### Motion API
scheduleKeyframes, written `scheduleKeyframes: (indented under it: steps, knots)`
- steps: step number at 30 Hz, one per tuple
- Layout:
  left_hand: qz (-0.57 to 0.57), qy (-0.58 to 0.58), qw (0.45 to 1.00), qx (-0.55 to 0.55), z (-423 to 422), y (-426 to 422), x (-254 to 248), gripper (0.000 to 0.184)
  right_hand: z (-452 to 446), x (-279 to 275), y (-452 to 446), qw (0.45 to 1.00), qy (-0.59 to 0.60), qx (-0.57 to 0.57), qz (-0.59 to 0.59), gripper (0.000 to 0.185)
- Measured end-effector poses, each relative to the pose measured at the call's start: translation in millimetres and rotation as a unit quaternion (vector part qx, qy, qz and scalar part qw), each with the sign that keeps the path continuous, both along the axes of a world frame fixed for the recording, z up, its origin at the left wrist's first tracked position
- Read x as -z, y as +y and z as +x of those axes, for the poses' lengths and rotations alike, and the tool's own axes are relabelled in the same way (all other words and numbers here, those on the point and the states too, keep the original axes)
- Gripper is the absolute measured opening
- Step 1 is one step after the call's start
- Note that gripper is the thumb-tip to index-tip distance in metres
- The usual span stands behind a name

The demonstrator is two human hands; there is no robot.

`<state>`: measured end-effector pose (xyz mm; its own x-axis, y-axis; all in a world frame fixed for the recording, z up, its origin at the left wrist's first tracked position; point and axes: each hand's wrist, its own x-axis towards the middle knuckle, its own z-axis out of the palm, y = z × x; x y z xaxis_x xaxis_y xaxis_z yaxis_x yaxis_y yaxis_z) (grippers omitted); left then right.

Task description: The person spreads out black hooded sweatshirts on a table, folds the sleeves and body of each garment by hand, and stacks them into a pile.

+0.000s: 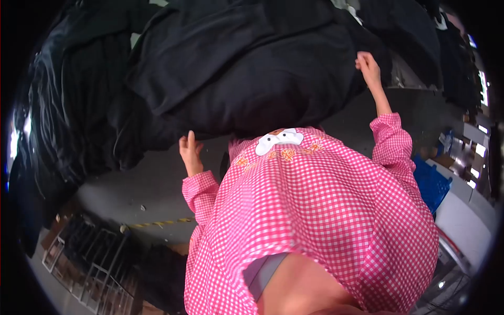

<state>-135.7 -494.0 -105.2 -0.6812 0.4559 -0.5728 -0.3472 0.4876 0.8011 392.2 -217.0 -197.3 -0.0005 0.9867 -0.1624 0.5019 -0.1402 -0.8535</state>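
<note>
A large heap of black garments [262, 68] spreads in front of my body. My left hand [191, 151] is at the near left edge of the heap, one finger raised apart from the others, with nothing visible in it. At the right edge of the heap, my right hand [368, 68] has its fingers curled together against the dark fabric. What those fingers hold, if anything, is hidden. I wear a pink checked smock [325, 205] with a white cartoon patch on the chest.
More dark garments hang or lie at the left [79, 100] and upper right [404, 31]. A metal rack [97, 262] with dark cloth stands at the lower left. Yellow-black tape [163, 223] marks the grey floor. A blue bag [433, 184] is at the right.
</note>
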Motion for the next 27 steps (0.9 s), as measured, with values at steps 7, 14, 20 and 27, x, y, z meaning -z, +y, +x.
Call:
scheduleKeyframes:
  steps: [7, 14, 20, 27]
  knots:
    - [-0.047, 0.017, 0.998, -0.042, -24, -12, 92, 0.037, -3, 10, -45, 0.963, 0.02, -0.031, -0.267, 0.033]
    - [0.042, -0.049, 0.99, -0.125, -17, 13, 108, 0.053, -66, 21, -11, 0.968, 0.036, -0.066, -0.24, 0.042]
    - [0.067, -0.022, 0.997, -0.019, -45, -23, 117, 0.017, -114, 27, -34, 0.965, 0.113, -0.004, -0.239, 0.033]
    - [0.121, -0.308, 0.931, -0.153, -30, -49, 101, 0.026, -30, 5, -87, 0.951, 0.176, 0.085, -0.24, 0.023]
